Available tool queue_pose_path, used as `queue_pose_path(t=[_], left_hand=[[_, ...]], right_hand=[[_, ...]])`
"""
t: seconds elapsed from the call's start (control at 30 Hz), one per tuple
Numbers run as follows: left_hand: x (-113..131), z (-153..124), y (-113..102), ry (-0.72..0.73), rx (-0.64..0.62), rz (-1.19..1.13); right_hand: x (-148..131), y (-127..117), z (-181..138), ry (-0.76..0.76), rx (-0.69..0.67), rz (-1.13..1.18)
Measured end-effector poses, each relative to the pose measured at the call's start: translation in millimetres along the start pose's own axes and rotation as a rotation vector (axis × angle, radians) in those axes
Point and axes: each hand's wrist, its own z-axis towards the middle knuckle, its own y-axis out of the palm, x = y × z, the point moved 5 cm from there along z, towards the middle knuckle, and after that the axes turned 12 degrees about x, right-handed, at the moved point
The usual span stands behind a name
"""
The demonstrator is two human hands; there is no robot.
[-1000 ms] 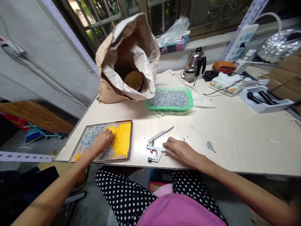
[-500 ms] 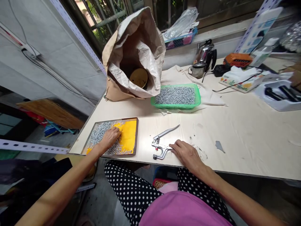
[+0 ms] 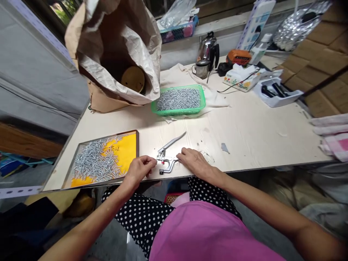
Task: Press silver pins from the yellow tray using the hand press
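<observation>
A pair of snap-fastener pliers (image 3: pixel 171 166) lies on the table near its front edge, jaws apart, with a spring and a small red part between them. My right hand (image 3: pixel 197 163) is closed around the end of its lower handle; the upper handle sticks up free. At the jaw side, my left hand (image 3: pixel 140 169) is pinched, its fingertips next to the red part. What sits in that pinch is too small to make out. To the left, a shallow tray (image 3: pixel 137 145) with a yellow bottom holds a heap of small silvery metal pins (image 3: pixel 95 159).
A green plastic basket (image 3: pixel 202 99) full of similar pins stands behind the pliers. At back left is a big open paper sack (image 3: pixel 100 96). A metal pot (image 3: pixel 208 50), a tissue pack (image 3: pixel 240 81) and a white tray (image 3: pixel 293 96) sit further right. A grey scrap (image 3: pixel 224 148) lies on the table.
My left hand has left the pins in the tray and come right to the pliers' jaws. The right hand stays on the handle. The view has shifted to the right.
</observation>
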Motion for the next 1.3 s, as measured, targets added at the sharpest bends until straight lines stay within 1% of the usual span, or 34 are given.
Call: queue_pose_path(t=[0.07,0.13,0.23,0.33,0.5,0.6,0.73,0.83,1.0,1.17,1.3], left_hand=[[-5,-3,13,-0.060,-0.017,-0.034],[-11,-2,21,-0.101,-0.044,-0.053],[-14,-1,29,-0.134,-0.096,-0.052],[-14,-3,33,-0.163,-0.119,-0.041],[-14,-4,34,-0.205,-0.113,-0.021],[-13,-2,33,-0.225,-0.143,0.022],[-11,3,34,-0.216,-0.189,0.082],[-11,5,34,-0.213,-0.192,0.119],[-12,6,34,-0.228,-0.192,0.122],[-12,8,33,-0.278,-0.243,0.153],[-13,11,33,-0.308,-0.279,0.151]], right_hand=[[0,0,-1,-0.011,-0.007,0.003],[0,-1,-2,-0.019,-0.016,-0.002],[-1,-3,-3,-0.013,-0.022,-0.014],[-1,-4,-2,-0.002,-0.024,-0.014],[-1,-3,-3,-0.001,-0.013,-0.013],[-1,-3,-3,-0.010,-0.002,-0.013],[-3,-8,-1,-0.003,-0.026,-0.011],[-4,-12,0,0.003,-0.055,0.004],[-1,-9,0,-0.011,-0.025,0.013],[-1,-3,-2,-0.013,-0.021,0.017],[1,-8,-1,-0.003,-0.052,0.041]])
